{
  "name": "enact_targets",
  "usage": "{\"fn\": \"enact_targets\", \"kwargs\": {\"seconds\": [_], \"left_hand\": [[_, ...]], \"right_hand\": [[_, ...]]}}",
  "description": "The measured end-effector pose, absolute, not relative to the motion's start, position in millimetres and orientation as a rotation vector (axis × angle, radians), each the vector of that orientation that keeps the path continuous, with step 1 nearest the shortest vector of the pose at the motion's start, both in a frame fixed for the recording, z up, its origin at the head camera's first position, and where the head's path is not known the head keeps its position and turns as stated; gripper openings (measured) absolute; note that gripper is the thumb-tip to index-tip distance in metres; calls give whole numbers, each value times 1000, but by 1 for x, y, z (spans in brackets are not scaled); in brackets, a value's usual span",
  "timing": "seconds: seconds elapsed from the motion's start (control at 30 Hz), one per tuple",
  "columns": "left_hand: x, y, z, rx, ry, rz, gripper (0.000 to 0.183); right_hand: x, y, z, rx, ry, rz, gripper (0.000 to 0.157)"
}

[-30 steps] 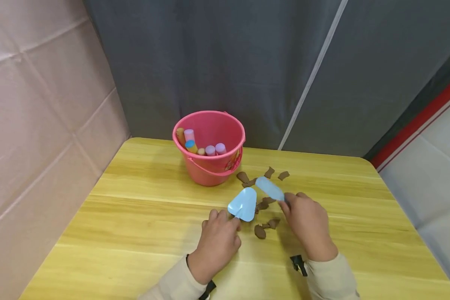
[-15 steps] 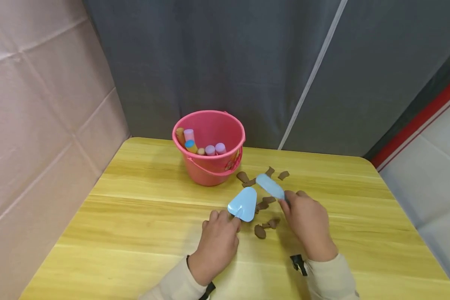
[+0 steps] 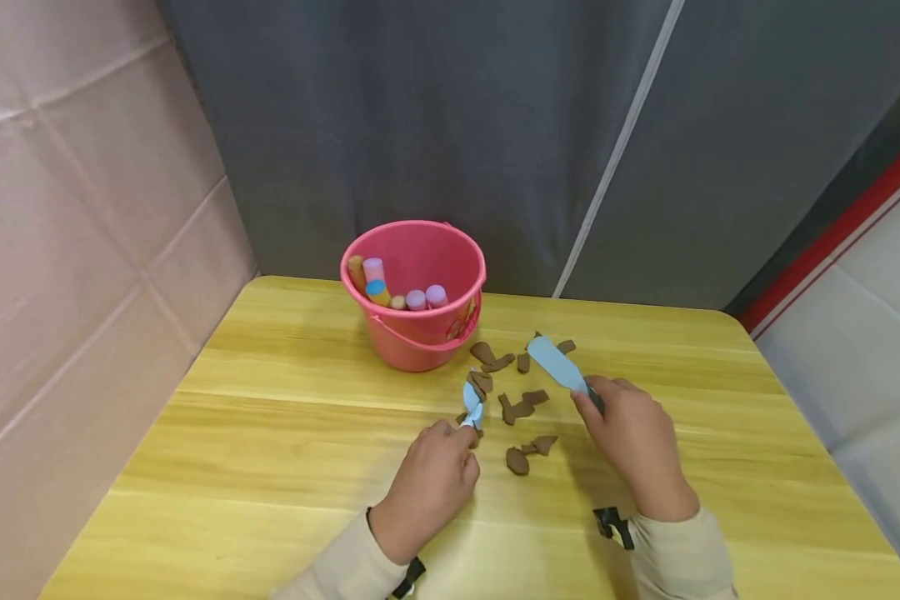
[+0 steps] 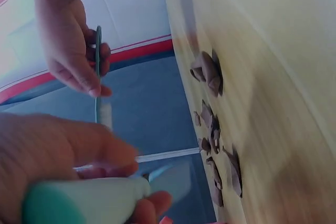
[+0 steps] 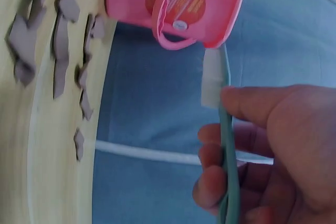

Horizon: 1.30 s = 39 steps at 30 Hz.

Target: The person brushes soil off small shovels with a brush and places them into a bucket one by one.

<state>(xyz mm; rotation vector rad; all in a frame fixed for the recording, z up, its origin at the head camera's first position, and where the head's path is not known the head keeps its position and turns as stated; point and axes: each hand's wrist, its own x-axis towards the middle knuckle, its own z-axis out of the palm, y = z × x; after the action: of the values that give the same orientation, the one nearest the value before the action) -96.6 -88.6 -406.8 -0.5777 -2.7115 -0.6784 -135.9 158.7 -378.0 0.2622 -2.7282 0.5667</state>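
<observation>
My left hand (image 3: 431, 479) grips the white and teal handle (image 4: 94, 200) of a small trowel. Its light blue blade (image 3: 472, 400) is turned steeply on edge, with brown flakes (image 3: 481, 383) close around it. My right hand (image 3: 633, 437) holds a brush (image 3: 557, 362) by its thin teal handle (image 5: 227, 150). White bristles (image 5: 211, 77) show on one side in the right wrist view, apart from the wooden table. More brown pieces (image 3: 522, 407) lie scattered on the tabletop between and beyond the hands.
A pink bucket (image 3: 412, 337) stands behind the left hand, its handle hanging at the front. Inside it are several cylinders (image 3: 436, 296) in purple, yellow and tan. The wooden table (image 3: 285, 433) ends at a dark grey curtain (image 3: 435, 125).
The trowel blade has turned from face-up onto its edge, and brown flakes now show beside it. My right hand has moved slightly right with the brush.
</observation>
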Motion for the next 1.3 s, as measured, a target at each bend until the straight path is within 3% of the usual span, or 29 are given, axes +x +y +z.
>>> {"fn": "enact_targets", "kwargs": {"seconds": [0.43, 0.53, 0.77, 0.97, 1.03, 1.1, 1.3], "left_hand": [[-89, -80, -412, -644, -2583, -502, 9], [-87, -78, -414, -673, -2567, -476, 12], [-83, -78, -416, -674, -2551, -494, 13], [-85, -78, -416, -663, -2547, -471, 15], [-84, -78, -416, -667, -2553, -472, 15], [-84, -77, -416, -671, -2556, -476, 14], [-83, -79, -418, -668, -2526, -481, 12]], "right_hand": [[-137, 131, -384, 803, -2720, 610, 25], [-138, 130, -386, 777, -2754, 555, 25], [-141, 143, -393, 399, -2740, 421, 15], [-137, 139, -390, 696, -2765, 640, 23], [-138, 138, -390, 770, -2785, 658, 19], [-139, 139, -390, 735, -2803, 574, 11], [-137, 145, -386, 520, -2831, 412, 13]]}}
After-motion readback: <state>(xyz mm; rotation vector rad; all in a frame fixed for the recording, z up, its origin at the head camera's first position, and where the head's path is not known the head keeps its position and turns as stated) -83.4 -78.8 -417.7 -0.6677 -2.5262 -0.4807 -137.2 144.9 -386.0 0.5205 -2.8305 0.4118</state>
